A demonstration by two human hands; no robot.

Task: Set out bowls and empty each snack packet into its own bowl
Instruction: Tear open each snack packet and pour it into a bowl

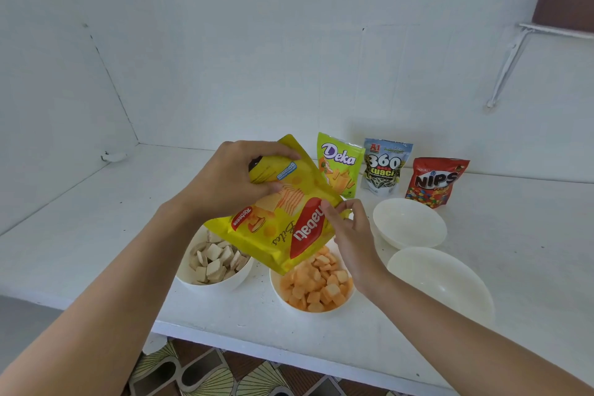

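Observation:
My left hand [234, 177] grips the bottom end of a yellow Nabati packet [283, 222], which is upside down with its mouth over a white bowl [283, 297] holding orange wafer bites [316, 283]. My right hand [348, 228] pinches the packet's right edge. Left of it, another white bowl [205, 284] holds pale beige wafer bites [215, 259]. Two empty white bowls [409, 222] [440, 280] stand to the right. Against the back wall stand a green Deka packet [340, 164], a 360 Kuaci packet [384, 167] and a red Nips packet [434, 182].
Everything sits on a white counter [96, 235] set in a white-walled corner. The counter's front edge [289, 347] runs below the bowls, with patterned floor [199, 376] under it. A white bracket [511, 64] hangs on the right wall.

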